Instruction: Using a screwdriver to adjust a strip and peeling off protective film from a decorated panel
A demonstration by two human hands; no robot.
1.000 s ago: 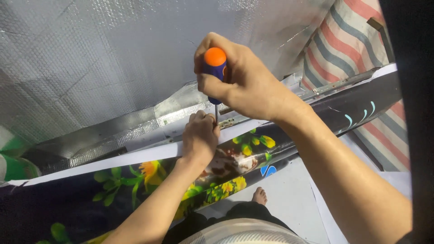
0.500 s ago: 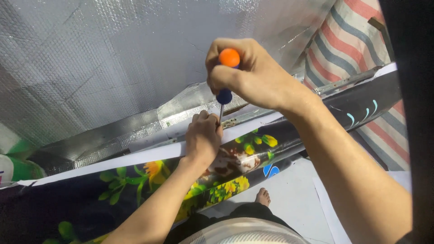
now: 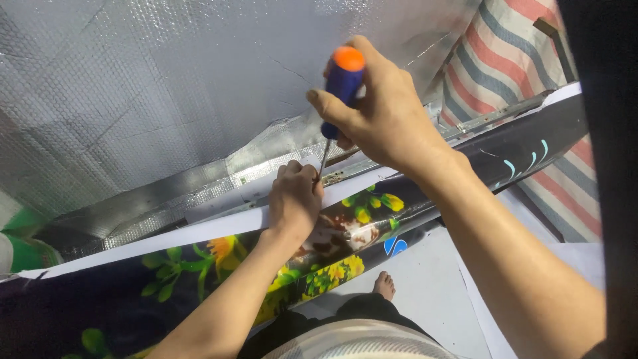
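The right hand grips a screwdriver, tip down at a metal rail along the flowered panel. The left hand is clenched by the tip, steadying it. Screw-driving seems underway; it calls for upright pressure.

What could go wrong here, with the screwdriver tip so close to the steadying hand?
The blue-handled, orange-capped screwdriver in the right hand drives down beside the left hand; a slip could jab its fingers. The tip might also skid off the thin metal rail and tear the silver foil sheet or scratch the flower-printed dark panel.
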